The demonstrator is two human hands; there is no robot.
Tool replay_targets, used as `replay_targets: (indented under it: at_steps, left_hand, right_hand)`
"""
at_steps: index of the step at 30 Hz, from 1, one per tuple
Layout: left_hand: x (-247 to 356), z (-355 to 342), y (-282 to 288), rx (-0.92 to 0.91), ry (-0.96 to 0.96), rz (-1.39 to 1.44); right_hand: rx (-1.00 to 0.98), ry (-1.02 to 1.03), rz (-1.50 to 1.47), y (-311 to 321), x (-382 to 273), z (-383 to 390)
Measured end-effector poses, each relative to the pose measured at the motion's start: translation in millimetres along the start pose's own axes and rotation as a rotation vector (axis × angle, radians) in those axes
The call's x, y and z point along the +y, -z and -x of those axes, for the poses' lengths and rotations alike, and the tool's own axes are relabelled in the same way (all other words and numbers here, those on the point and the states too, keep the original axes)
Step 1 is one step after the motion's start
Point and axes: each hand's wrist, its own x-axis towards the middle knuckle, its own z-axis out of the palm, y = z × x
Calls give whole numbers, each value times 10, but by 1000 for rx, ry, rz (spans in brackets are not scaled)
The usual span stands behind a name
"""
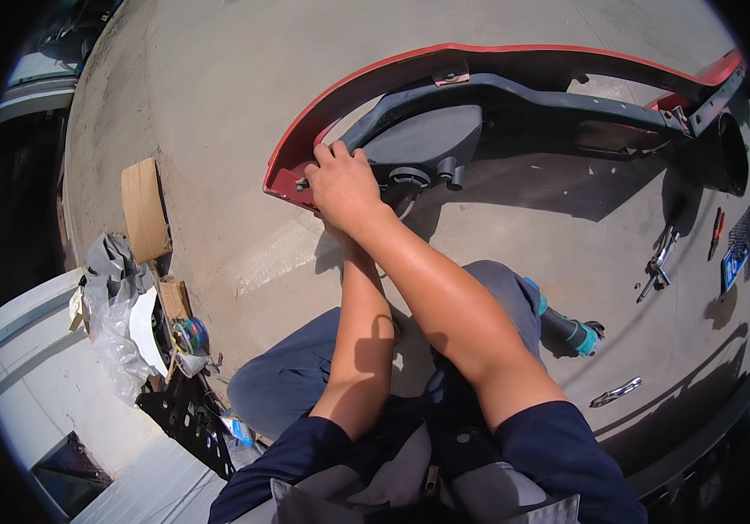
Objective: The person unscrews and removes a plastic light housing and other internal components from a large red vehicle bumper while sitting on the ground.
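Note:
A long red vehicle panel (305, 118) with a dark grey inner frame (532, 100) spans the upper middle. Attached near its left end is a grey plastic housing (423, 135) with round fittings and a hose. My right hand (340, 182) is on that left end, its fingers curled at the red inner face beside a small bolt; whatever they grip is mostly covered. Underneath it, my left hand (331, 220) reaches to the panel's underside and is almost wholly hidden by the right one.
A teal power tool (583, 339), metal hand tool (615, 392), wrench set (661, 258), red-handled pliers (715, 231) and blue item (736, 260) lie right on concrete. Cardboard (144, 210), plastic scraps (122, 349) and a white structure (30, 367) are left. A dark cylinder (724, 153) sits upper right.

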Motion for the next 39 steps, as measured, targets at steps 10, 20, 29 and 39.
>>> replay_targets:
  at_steps: [10, 20, 29, 39]
  left_hand:
    - [48, 11, 71, -13, -9, -8]
    - [50, 34, 70, -27, -12, -6]
    - [48, 55, 63, -42, -17, -11]
    - [50, 63, 60, -57, -24, -15]
  right_hand:
    - [-9, -1, 3, 56, -29, 23]
    - [55, -12, -27, -23, -24, 22]
    - [72, -20, -39, -29, -19, 19]
    - [88, -15, -42, -41, -27, 32]
